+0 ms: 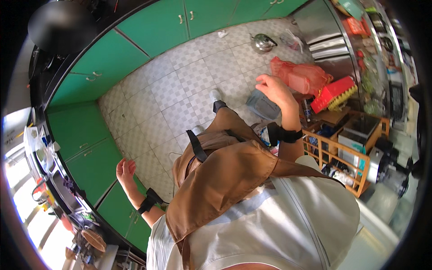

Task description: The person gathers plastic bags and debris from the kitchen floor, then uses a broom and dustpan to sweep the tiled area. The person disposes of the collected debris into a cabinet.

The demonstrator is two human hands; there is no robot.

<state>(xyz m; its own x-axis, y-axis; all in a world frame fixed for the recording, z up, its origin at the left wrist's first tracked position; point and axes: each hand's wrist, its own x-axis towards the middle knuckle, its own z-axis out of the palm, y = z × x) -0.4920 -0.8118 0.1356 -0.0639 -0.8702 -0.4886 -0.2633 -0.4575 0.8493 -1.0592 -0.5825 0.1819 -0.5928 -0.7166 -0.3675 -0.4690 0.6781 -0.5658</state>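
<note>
My left hand (126, 170) hangs beside the green cabinet doors (88, 162) on the left, with loosely bent fingers and nothing in it. My right hand (272, 89) is held out over the right side of the floor, empty, its thumb and fingers apart. Beneath that hand stands a bluish-grey plastic container (261, 104), partly covered by it in this view. Just beyond lies a red mesh bag (314, 76) with things inside, next to a red box (334, 92). A brown apron (222, 182) covers my front, and black straps circle both forearms.
A metal kettle (262, 44) and a clear plastic bag (290, 40) rest on the tiled floor (168, 91). To the right stand a wooden rack (337, 153) and crowded shelves (371, 64). A dark countertop (64, 76) with a sink (65, 192) curves along the left.
</note>
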